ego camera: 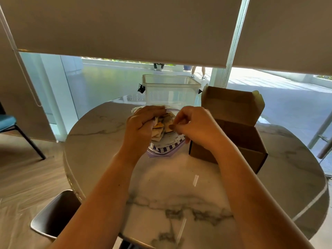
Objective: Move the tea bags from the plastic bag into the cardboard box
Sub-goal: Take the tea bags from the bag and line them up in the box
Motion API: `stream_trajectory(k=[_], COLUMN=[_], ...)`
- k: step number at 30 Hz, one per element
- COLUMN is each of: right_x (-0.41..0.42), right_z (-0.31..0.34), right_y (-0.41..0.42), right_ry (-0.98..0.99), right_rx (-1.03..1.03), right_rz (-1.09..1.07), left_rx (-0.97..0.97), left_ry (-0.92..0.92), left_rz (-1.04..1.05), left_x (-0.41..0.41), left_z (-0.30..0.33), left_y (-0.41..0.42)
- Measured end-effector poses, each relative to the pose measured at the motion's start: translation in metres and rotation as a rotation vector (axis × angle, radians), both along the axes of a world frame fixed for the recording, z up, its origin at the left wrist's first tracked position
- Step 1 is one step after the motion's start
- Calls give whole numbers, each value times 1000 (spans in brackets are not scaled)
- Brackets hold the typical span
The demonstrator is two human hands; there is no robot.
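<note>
A round marble-patterned table (179,186) with grey veining fills the middle of the view; a clear plastic tub (171,90) with no lid stands at its far side, with dark clips at its two ends; a dark chair back (53,216) sits at the table's near left edge; a teal-seated chair (10,124) with black legs stands at the far left on the wood floor (27,173); beige roller blinds (125,24) hang half-lowered over the window; beyond the glass, legs of passers-by (197,71) show on the pavement.

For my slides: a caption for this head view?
Both hands, left and right, grip a plastic bag of tea bags beside an open cardboard box.
</note>
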State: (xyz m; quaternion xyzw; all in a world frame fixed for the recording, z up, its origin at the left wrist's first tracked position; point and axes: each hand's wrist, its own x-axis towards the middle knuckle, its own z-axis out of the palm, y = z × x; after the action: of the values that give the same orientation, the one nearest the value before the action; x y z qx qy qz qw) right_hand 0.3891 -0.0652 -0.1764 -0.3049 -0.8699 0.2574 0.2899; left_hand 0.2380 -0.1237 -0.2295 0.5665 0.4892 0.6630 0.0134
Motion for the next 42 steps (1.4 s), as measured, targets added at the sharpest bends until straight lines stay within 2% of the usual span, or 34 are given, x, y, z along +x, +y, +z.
stream_trajectory(k=[2,8,12,16,21,27,33,38,42], right_x=[-13,-69,-86,-89,-65,-50,-33,-7,11], right_z=[-5,-45,-64,-64,-39,-34,-13,-1,4], right_y=[-8,21,34,35,21,19,11,13,13], right_ry=[-52,-473,-588,-398,-94,-35,22,215,382], right_rx=[-26,347,430,442,201,205,149,-63,-272], right_rz=[88,101,131,64,-20,-110,-32,2,71], left_rx=[7,20,-2,-9,-11,-24,-117,-229,-248], left_ry=[8,-55,-101,-62,8,70,251,350,306], left_rz=[-11,-78,-81,-52,-2,31,283,403,377], left_x=[-2,2,2,0,0,6,4,10,16], left_z=[-2,3,6,3,4,3,-2,0,0], left_y=[0,-5,-7,-6,-6,-4,3,4,9])
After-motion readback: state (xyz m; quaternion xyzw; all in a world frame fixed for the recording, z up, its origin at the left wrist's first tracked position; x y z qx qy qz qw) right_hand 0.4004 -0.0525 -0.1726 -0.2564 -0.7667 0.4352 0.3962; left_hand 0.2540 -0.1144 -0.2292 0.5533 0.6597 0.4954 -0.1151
